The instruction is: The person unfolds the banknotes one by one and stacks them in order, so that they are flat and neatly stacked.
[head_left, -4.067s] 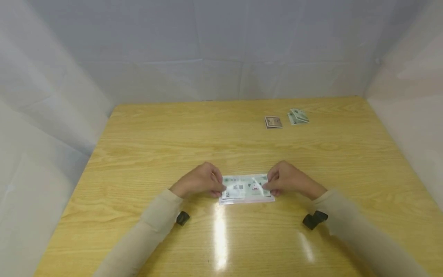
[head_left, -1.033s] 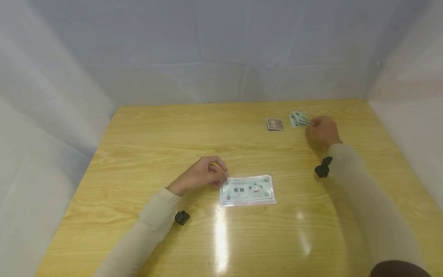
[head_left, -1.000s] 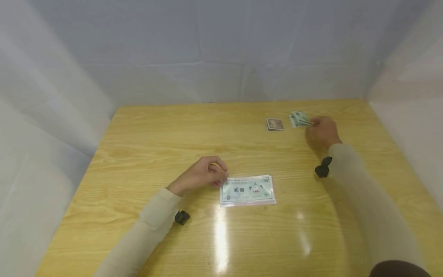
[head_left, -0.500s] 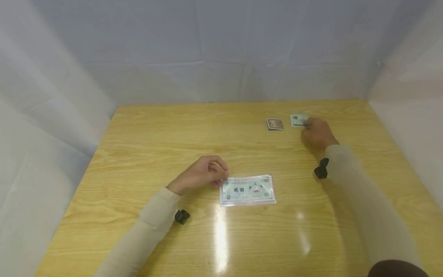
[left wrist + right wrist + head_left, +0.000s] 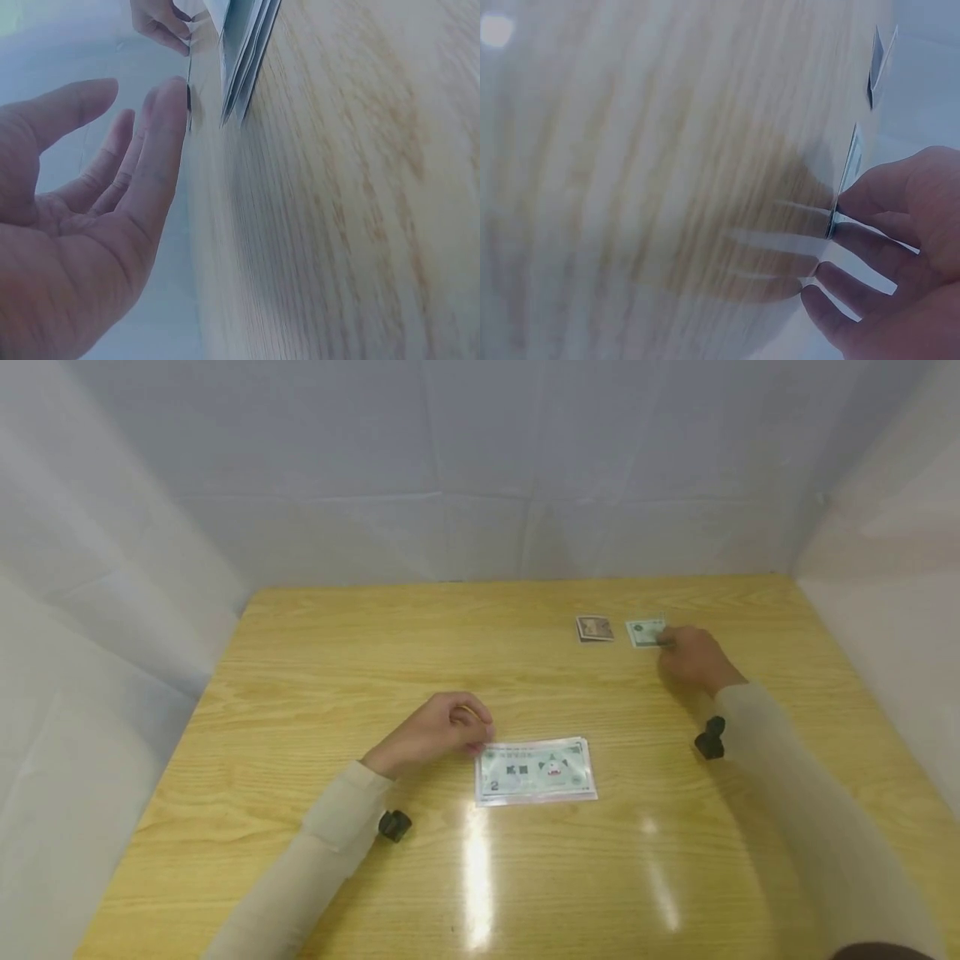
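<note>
A small stack of banknotes, the top one pale green and marked 2, lies flat at the middle of the table. At its upper left corner is my left hand; the left wrist view shows its thumb and fingers apart, nothing between them, beside the fanned note edges. Farther off to the right, my right hand pinches the right end of a folded green banknote. Thumb and fingertips meet at the note's edge close over the tabletop in the right wrist view.
A folded brown banknote sits just left of the green one, its fold standing slightly up. The wooden table ends at the back against pale cloth, which also hangs at both sides.
My right hand has gone from the stack to the folded green banknote, which now lies pressed flatter and slightly nearer me. My left hand has let go of the stack but stays by its corner.
</note>
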The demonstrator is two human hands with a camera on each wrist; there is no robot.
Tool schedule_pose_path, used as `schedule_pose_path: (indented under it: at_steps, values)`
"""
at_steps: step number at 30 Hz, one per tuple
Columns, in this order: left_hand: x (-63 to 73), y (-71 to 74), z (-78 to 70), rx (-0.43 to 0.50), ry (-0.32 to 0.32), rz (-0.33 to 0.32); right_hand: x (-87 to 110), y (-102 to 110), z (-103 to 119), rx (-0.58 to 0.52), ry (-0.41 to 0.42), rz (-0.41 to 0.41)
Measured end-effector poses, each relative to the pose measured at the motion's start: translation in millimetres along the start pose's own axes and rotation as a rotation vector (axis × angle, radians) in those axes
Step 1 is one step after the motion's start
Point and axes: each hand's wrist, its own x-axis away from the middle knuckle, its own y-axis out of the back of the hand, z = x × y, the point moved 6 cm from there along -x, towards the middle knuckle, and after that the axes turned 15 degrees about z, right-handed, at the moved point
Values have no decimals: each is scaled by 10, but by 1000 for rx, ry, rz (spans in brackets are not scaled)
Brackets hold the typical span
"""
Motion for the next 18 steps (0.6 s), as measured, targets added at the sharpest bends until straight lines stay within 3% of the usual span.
schedule_pose_path:
  at_steps: [4,11,18]
  values:
    - [-18,8,-10,-25,2,-10,62,-30,28,30,24,-10]
    - [-61,58,-88,-159,5,-43,193,-112,117,21,43,-9]
    - [-149,65,-118,-158,49,-49,302,-224,298,58,103,-41]
